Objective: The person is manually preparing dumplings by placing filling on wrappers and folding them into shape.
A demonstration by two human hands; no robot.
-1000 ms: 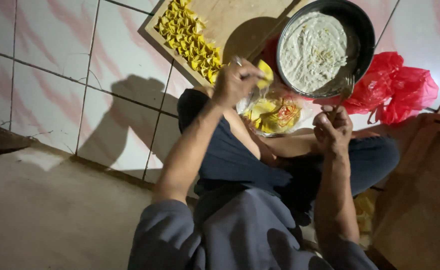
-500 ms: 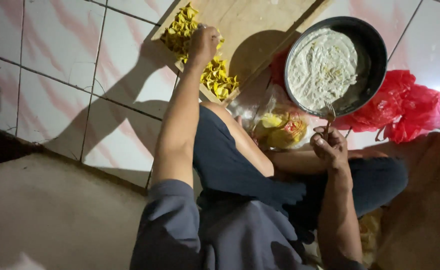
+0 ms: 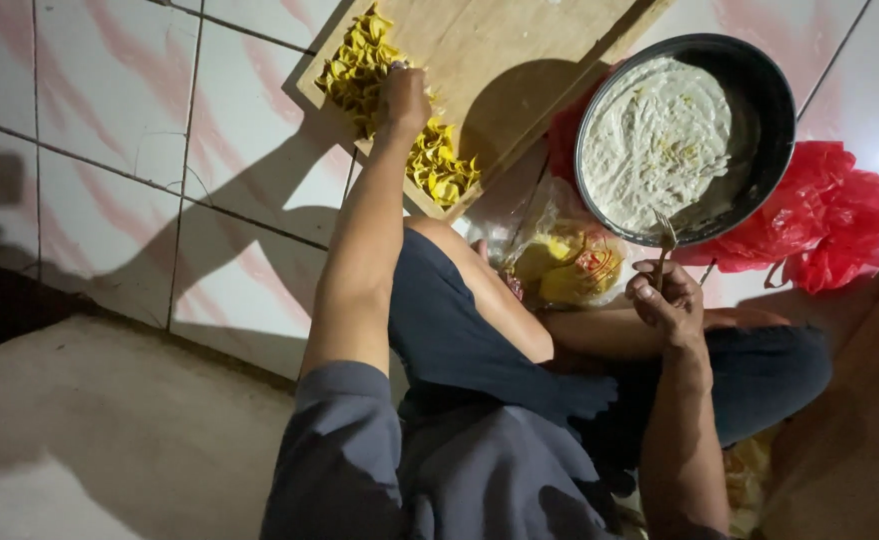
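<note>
We see one wooden board point(image 3: 519, 50), flat and pale brown with a straight edge, lying on a floor point(image 3: 119, 110) of glossy white tiles streaked with pink. Along the board's near edge runs a row of small yellow dumplings point(image 3: 439, 165), folded and crinkled like pinched paper; they crowd together too closely for us to count them. Our left hand point(image 3: 404, 100) reaches out with the arm straight and rests on top of that row, knuckles up, fingers curled down onto the dumplings; whether it has one pinched we cannot tell, since the fingertips are hidden under the hand. To the right sits one round dark metal bowl point(image 3: 774, 110), its thin rim tipped a little toward us, holding a pale, creamy filling point(image 3: 659, 135) with a rough, smeared surface flecked with yellow. Our right hand point(image 3: 669, 300) is just below the bowl's near rim, fingers closed around the handle of a fork point(image 3: 664, 235) whose head lies against the filling at the rim. Between the board and the bowl lies one clear plastic bag point(image 3: 569, 260), crumpled and shiny, with yellow wrappers and a red-and-orange patch showing through. Behind and to the right of the bowl bunches red plastic point(image 3: 839, 220), wrinkled and glossy. We sit cross-legged in dark trousers and a grey sleeve.
</note>
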